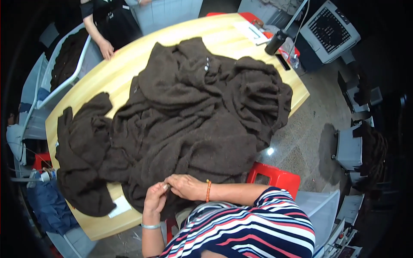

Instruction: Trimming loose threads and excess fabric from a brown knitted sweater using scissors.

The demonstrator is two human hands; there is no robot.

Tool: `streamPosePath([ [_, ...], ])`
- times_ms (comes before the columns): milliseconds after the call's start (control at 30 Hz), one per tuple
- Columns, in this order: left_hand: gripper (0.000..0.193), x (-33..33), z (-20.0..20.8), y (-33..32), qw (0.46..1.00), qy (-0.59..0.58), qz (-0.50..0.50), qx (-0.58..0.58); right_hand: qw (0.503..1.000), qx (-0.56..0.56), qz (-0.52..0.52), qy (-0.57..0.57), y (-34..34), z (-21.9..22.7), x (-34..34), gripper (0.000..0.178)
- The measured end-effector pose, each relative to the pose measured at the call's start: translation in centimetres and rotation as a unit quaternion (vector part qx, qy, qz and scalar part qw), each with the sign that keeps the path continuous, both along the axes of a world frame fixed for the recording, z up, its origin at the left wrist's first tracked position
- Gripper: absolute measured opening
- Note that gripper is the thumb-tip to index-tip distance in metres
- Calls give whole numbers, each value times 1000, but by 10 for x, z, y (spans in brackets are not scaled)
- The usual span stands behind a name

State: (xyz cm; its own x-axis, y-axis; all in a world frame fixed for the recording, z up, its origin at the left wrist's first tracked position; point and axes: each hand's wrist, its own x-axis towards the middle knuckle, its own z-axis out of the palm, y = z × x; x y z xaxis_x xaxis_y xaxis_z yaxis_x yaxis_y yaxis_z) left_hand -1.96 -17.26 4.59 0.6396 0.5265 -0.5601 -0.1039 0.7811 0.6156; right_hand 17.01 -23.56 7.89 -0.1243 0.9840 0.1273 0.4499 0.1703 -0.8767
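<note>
A large heap of dark brown fleecy cloth lies in folds on the wooden table. At its near edge my left hand and my right hand meet, fingertips against fingertips. Both are closed in a pinch; what sits between the fingers, if anything, is too small to make out. The right hand rests low over the cloth, palm down. To the left, a smaller dark brown piece lies bunched, with a white paper beside its lower end.
Across the table a person's hand rests on the edge. A black bottle, a phone and papers lie at the far right. Red stools stand by the table. Bins with cloth line the left; a white machine stands far right.
</note>
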Motion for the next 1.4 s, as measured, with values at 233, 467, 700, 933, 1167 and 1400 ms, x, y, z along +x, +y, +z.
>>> streamPosePath([
  [233,8,5,17,-8,999,-1,15,-33,994,-21,34,-105,-6,2,1,21],
  [467,30,12,36,-32,929,137,13,344,985,29,43,-165,-3,-1,4,16],
  [700,22,19,47,-32,753,244,-34,610,983,57,57,-166,-5,-4,7,15],
  [933,18,22,29,-34,704,261,-8,660,975,67,68,-199,-6,-10,7,13],
  [1167,7,16,20,-31,918,188,8,350,991,8,76,-113,-9,-7,13,15],
  [1400,9,12,4,-36,888,230,-10,399,985,-10,117,-129,-9,-15,15,14],
])
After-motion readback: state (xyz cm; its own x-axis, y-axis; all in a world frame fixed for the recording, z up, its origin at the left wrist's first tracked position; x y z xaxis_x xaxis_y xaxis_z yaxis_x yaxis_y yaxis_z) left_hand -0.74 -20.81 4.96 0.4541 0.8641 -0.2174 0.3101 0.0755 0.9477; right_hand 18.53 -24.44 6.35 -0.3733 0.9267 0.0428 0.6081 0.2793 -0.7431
